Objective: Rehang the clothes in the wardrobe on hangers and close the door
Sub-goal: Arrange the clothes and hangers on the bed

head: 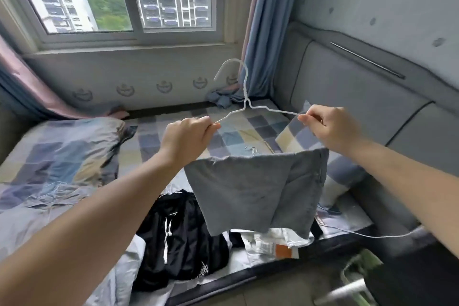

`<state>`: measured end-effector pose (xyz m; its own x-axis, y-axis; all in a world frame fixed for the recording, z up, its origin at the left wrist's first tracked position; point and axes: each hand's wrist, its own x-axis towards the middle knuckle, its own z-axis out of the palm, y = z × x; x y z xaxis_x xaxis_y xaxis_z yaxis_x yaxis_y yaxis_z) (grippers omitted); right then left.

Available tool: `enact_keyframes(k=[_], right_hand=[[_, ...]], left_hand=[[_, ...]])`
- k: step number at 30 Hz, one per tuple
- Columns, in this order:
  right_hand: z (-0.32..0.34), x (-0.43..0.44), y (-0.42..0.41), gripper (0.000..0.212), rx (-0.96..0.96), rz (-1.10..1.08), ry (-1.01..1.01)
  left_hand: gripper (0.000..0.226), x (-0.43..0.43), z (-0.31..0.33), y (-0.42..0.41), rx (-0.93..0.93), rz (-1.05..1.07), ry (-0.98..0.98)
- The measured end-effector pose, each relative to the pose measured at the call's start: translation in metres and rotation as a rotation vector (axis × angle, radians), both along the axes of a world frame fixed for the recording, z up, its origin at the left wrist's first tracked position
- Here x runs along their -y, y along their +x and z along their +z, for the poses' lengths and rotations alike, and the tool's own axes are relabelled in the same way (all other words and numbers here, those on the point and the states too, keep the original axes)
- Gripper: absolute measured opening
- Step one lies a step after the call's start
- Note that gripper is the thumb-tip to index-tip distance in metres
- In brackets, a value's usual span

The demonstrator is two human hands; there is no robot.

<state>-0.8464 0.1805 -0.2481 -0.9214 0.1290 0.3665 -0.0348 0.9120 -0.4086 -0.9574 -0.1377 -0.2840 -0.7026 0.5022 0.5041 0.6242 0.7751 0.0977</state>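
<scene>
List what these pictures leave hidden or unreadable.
All head view:
- Hanger's bottom bar: hidden behind the hands and grey garment.
- Wardrobe and door: out of frame.
- Print on black garment: too small to read.
- Green object, bottom right: blurred, cut by the edge.

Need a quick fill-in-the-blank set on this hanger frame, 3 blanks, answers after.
1. Both hands hold a white wire hanger with its hook pointing ____.
2. The garment draped over the hanger's bottom bar is ____ in colour.
3. The left hand and right hand each grip one ____ of the hanger.

Missing words: up; grey; end

Black clothes lie on the bed below.
</scene>
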Motion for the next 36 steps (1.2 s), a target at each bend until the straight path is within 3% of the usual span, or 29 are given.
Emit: enact_keyframes(k=[8,15,22,28,36], right_hand=[[-0.013,-0.04,0.009,0.034,0.047,-0.177,0.001],[-0.068,-0.089,-0.041,0.037,0.175,-0.164,-0.088],[-0.166,-0.151,-0.122,0.037,0.425,-0.145,-0.196],[-0.271,-0.193,-0.213,0.023,0.563,-0.092,-0.202],[-0.411,-0.233,-0.332,0.019,0.636,-0.096,-0.152]], left_hand=[[0.046,-0.057,-0.027,-0.028,0.052,-0.119,0.005],[0.045,-0.104,-0.082,-0.074,0.184,-0.09,-0.032],[0.043,-0.162,-0.172,-0.135,0.424,0.002,-0.088],[0.036,-0.205,-0.27,-0.203,0.621,0.113,-0.034],[0.032,-0.256,-0.405,-0.299,0.854,0.269,-0.094]])
